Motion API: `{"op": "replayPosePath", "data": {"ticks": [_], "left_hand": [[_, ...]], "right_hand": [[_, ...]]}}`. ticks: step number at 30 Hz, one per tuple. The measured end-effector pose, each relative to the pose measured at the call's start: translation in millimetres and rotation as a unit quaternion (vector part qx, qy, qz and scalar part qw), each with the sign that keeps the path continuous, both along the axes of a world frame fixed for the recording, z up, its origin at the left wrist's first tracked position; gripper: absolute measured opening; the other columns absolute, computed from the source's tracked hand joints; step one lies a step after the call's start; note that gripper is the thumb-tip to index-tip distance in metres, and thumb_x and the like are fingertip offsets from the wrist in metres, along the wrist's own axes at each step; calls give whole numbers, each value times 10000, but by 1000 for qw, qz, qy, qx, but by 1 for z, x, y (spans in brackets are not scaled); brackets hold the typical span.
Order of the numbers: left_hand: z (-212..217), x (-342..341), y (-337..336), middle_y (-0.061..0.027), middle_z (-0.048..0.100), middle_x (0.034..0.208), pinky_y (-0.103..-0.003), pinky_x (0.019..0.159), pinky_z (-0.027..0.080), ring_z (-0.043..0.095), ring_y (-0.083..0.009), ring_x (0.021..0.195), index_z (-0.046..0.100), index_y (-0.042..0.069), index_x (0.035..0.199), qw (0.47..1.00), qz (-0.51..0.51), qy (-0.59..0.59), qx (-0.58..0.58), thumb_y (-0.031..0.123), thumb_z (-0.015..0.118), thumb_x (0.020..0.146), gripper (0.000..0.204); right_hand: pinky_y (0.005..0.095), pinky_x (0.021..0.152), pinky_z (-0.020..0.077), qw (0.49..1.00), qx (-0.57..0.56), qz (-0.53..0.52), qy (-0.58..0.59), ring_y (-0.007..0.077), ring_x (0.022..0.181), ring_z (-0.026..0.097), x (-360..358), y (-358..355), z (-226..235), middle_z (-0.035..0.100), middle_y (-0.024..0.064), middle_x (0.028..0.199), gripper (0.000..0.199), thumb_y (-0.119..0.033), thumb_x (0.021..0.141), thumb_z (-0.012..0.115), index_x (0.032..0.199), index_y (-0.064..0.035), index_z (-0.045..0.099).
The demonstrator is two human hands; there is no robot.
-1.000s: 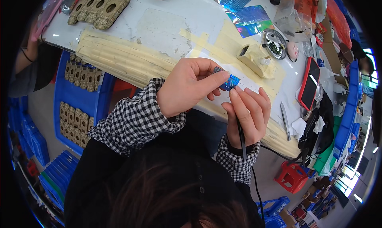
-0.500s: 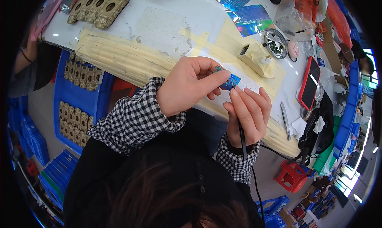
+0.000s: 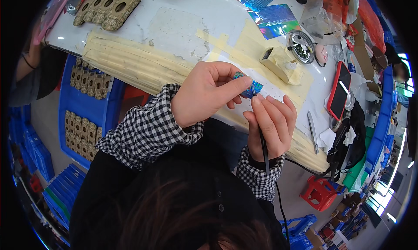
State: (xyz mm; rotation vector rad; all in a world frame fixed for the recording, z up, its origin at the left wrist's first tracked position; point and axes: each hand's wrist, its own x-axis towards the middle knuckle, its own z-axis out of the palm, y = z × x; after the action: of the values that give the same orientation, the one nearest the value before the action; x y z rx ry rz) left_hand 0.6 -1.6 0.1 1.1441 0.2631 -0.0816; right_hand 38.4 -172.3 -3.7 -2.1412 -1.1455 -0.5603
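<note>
The right hand (image 3: 271, 124) is closed around a thin black tool (image 3: 263, 146) with a cord. Just past it, the left hand (image 3: 204, 93) pinches a small shiny blue piece (image 3: 248, 86) over the taped table (image 3: 183, 27). A red phone (image 3: 338, 95) lies far right.

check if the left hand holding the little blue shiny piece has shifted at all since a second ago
No. The left hand with the blue shiny piece sits in the same spot relative to the tape block.

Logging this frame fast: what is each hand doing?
Left hand: closed, pinching a small shiny blue iridescent piece.
Right hand: closed around a thin black corded tool.
</note>
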Motion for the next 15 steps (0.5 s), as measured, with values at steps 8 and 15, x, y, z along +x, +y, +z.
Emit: {"op": "replayPosePath", "data": {"ticks": [8,15], "left_hand": [[-1,0,0,-4,603,736,-198,601,451,542,-48,650,623,5,904,1000,-4,-4,7,183,585,904,182],[1,0,-1,-6,608,744,-196,601,451,545,-49,656,623,4,916,1000,-6,1,18,198,578,908,199]], "right_hand": [[408,940,404,1000,7,9,5,184,918,596,1,-3,-2,666,18,978,336,-144,693,761,1018,-114,683],[411,940,403,1000,19,8,17,186,912,600,0,-3,-2,669,18,967,320,-146,700,753,1011,-109,686]]}}
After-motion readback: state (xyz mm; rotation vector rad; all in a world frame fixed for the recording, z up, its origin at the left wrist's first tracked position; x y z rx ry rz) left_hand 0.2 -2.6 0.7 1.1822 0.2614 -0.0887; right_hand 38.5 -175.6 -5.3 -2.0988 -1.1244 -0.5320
